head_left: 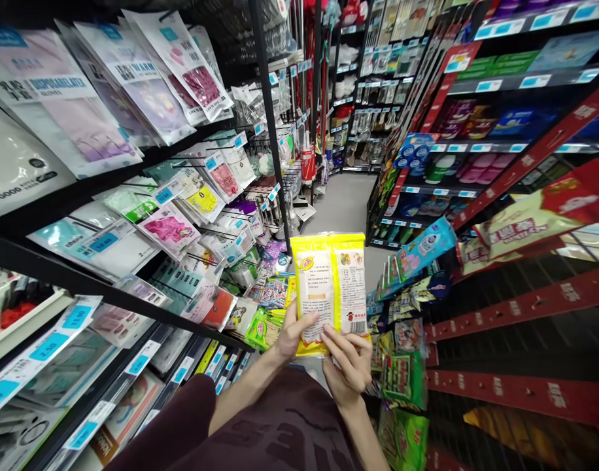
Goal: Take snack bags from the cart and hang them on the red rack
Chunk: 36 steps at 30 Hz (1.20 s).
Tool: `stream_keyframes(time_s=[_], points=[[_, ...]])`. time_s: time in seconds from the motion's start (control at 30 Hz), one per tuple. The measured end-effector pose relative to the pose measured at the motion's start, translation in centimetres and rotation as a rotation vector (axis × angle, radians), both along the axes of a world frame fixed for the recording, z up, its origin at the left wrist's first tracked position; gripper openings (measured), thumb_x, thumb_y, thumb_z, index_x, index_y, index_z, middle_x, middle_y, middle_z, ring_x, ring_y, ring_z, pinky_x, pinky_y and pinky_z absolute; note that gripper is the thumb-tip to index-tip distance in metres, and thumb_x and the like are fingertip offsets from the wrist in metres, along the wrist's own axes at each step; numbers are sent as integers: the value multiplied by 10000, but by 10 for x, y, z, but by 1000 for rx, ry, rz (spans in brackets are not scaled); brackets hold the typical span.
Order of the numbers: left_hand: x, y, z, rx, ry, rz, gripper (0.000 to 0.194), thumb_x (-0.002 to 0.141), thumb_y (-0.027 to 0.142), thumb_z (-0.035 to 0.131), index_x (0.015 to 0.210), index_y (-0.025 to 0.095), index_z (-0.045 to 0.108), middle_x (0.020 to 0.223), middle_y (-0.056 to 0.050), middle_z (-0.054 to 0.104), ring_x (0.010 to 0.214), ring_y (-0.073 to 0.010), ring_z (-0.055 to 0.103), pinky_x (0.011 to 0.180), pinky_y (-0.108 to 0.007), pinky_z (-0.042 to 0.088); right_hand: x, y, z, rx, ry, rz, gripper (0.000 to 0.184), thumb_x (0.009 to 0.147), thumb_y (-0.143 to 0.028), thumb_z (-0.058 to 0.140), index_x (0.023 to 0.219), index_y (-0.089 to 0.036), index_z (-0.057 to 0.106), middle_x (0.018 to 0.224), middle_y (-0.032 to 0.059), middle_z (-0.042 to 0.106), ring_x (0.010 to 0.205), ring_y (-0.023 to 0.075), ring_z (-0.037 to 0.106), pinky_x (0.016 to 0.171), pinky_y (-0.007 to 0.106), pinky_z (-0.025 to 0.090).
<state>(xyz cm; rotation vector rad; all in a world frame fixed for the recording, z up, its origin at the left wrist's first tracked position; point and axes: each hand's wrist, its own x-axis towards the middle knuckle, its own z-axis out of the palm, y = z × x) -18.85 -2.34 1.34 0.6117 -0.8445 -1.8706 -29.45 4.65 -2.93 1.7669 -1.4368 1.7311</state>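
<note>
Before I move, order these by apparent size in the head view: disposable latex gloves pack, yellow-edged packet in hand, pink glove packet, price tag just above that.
Largest: disposable latex gloves pack and yellow-edged packet, too close to rank.
Next: pink glove packet.
Smallest: blue-and-white price tag.

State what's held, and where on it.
A yellow-and-white rectangular plastic packet: left hand at its lower left edge, right hand at its lower right part.
</note>
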Motion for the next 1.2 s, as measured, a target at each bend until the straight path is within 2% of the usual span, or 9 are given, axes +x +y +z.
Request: stream_keyframes(time_s=[0.13, 0.3, 0.6, 0.87, 1.07, 1.2], points=[[-1, 1, 4, -37, -33, 1, 515, 742, 223, 717, 1228, 145, 569, 1112, -120, 691, 1054, -280, 634, 943, -395, 482, -1, 1, 1, -1, 7, 13, 434, 796, -9, 610, 1143, -261, 677, 1041, 28, 728, 859, 202, 570, 750, 374, 474], [-8, -1, 5, 26, -24, 21, 497, 756, 223, 684, 1233, 143, 572, 1081, -107, 703, 1048, -276, 637, 934, -390, 486, -3, 4, 3, 9, 11, -40, 419, 812, -27, 595, 1148, -266, 672, 1048, 26, 725, 871, 199, 584, 762, 365, 482], [-25, 2, 4, 30, -42, -101, 489, 738, 273, 717, 1193, 146, 591, 1112, -113, 694, 1023, -283, 649, 918, -398, 496, -11, 16, 0, 30, 11, -148, 436, 797, -14, 617, 1146, -270, 674, 1019, 23, 733, 855, 206, 595, 771, 380, 477], [-15, -1, 1, 33, -122, -2, 426, 712, 309, 765, 1068, 123, 624, 1113, -140, 692, 998, -289, 658, 896, -402, 510, -7, 11, 0, 39, 32, -66, 490, 782, 21, 612, 1175, -268, 659, 1036, 17, 730, 863, 215, 589, 755, 388, 477], [-7, -4, 5, 31, -78, 38, 439, 734, 330, 742, 1102, 118, 629, 1102, -140, 694, 1006, -303, 654, 909, -429, 501, 0, 5, -4, 79, 45, -15, 486, 794, 9, 613, 1189, -272, 651, 1054, 8, 726, 886, 210, 580, 771, 384, 475], [-6, -5, 0, 78, -57, 34, 457, 750, 324, 730, 1143, 120, 616, 1123, -136, 688, 1023, -300, 650, 935, -434, 492, 1, 4, -6, 91, 38, 3, 491, 795, 15, 608, 1193, -269, 649, 1063, 8, 723, 898, 215, 572, 778, 392, 471]])
